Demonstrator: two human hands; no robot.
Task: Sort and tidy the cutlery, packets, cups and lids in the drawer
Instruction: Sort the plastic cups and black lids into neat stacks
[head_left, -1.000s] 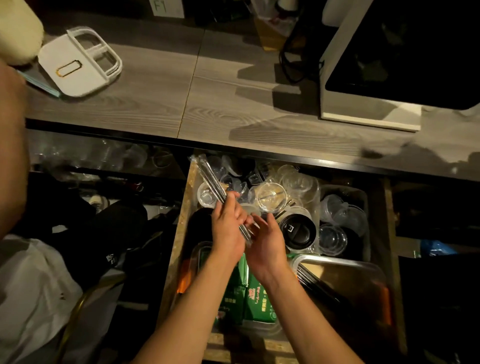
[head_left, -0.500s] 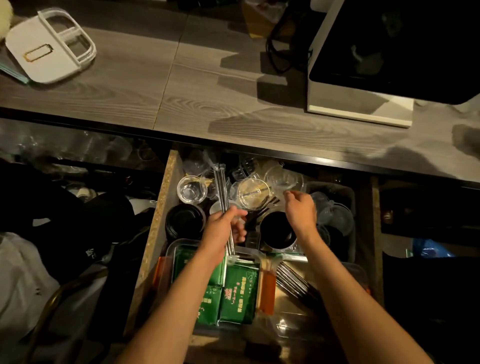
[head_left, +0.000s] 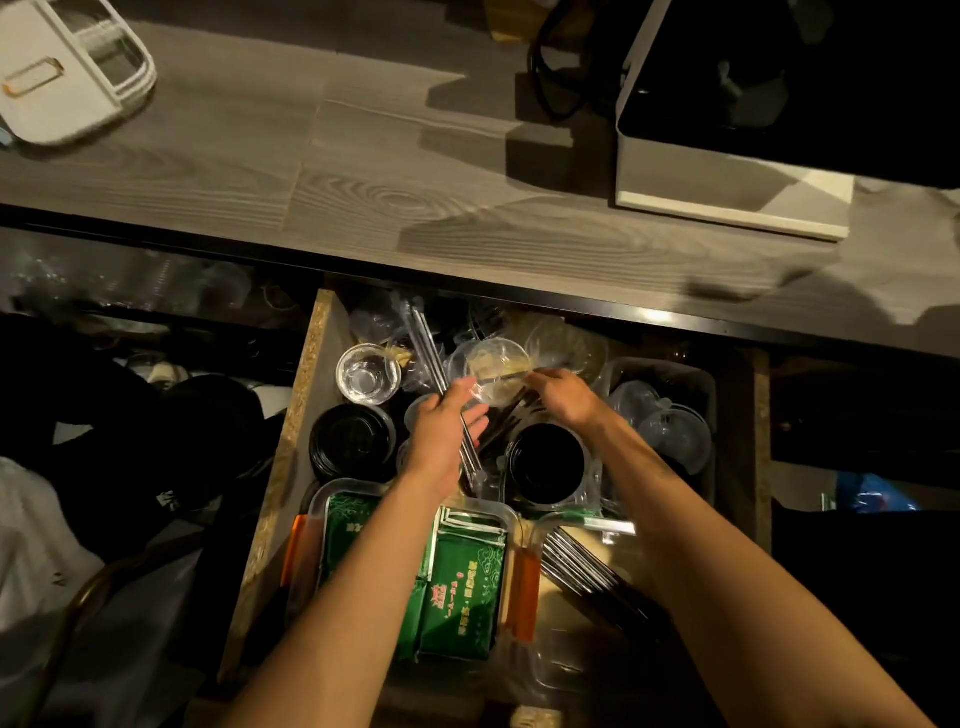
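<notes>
Below the grey wood-grain table (head_left: 363, 171), the open drawer (head_left: 311, 395) holds cups, lids and green packets (head_left: 462, 587). Left hand (head_left: 441, 436) pinches wrapped cutlery (head_left: 431, 353) in its grip; right hand (head_left: 561, 397) pinches a clear lid (head_left: 493, 369) mid-drawer.

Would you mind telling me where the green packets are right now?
The green packets lie in a clear tray at the drawer's near left, under the left forearm.
</notes>
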